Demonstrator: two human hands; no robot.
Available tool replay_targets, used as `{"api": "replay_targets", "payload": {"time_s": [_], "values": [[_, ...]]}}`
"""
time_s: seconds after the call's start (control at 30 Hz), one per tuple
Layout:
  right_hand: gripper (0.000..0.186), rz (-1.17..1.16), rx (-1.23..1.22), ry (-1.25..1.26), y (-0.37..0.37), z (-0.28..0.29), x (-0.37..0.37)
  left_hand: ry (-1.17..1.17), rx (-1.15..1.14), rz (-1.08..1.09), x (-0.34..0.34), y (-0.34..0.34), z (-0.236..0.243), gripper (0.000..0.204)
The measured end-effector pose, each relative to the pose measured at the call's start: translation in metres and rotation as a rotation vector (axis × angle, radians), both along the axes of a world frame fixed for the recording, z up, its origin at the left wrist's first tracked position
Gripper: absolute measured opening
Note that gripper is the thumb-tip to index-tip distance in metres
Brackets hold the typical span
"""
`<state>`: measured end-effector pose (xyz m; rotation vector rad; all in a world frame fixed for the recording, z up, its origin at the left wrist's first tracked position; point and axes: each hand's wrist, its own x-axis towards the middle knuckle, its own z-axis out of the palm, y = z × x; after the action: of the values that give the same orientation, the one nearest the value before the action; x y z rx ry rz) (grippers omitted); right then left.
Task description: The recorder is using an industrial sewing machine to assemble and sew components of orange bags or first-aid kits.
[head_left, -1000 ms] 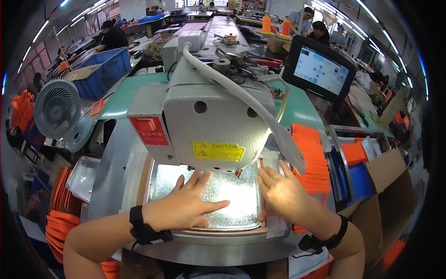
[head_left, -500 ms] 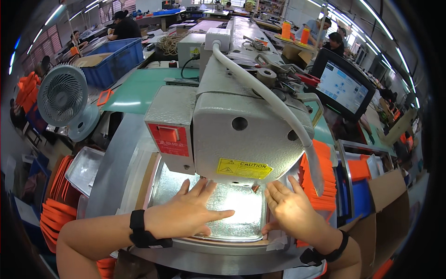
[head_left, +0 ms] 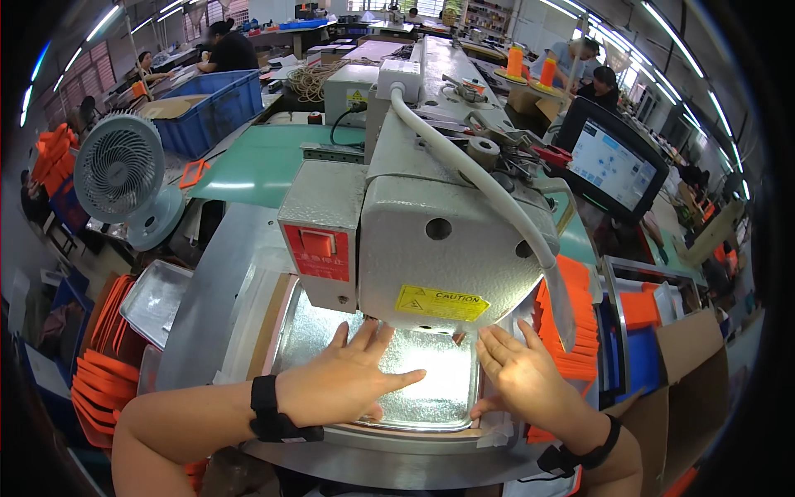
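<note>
A shiny silver rectangular tray lies under the head of a grey sewing machine. My left hand rests on the left part of the tray, fingers spread and thumb pointing right. At the tray's right edge is my right hand, its fingers stretched forward side by side and the thumb apart toward the near corner. Neither hand holds anything I can see. Bright light glares off the tray between them. The machine head hides the tray's far part, and the tips of my left fingers reach close to its lower edge.
Orange pieces are stacked beside my right hand and at the left. Another silver tray lies at left, near a fan. A screen, a cardboard box and a blue crate stand around. Other people sit farther back.
The view has shifted slightly, so the machine, tray and left hand appear a little farther right. Both hands keep nearly the same places on the tray.
</note>
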<state>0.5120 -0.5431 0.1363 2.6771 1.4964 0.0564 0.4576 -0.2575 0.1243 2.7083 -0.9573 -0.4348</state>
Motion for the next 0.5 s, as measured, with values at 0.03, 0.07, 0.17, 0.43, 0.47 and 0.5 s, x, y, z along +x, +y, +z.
{"api": "replay_targets", "payload": {"time_s": [0.03,0.07,0.17,0.43,0.47,0.5], "values": [[0.093,0.016,0.014,-0.014,-0.002,-0.002,0.0,0.006,0.003,0.003,-0.001,0.0,0.001,0.082],[0.092,0.013,0.003,-0.023,-0.003,-0.002,-0.001,0.011,-0.001,0.006,-0.001,-0.001,0.001,0.082],[0.091,-0.002,-0.005,-0.029,-0.002,-0.002,-0.001,0.035,-0.007,0.018,-0.001,-0.001,0.0,0.081],[0.093,-0.01,-0.003,-0.006,0.022,-0.007,-0.004,0.103,0.064,0.044,-0.003,0.024,0.006,0.076],[0.092,-0.005,0.004,-0.01,0.024,-0.009,-0.005,0.097,0.066,0.051,-0.003,0.027,0.006,0.075],[0.091,0.0,0.01,-0.013,0.026,-0.01,-0.005,0.091,0.068,0.058,-0.004,0.029,0.005,0.075]]}}
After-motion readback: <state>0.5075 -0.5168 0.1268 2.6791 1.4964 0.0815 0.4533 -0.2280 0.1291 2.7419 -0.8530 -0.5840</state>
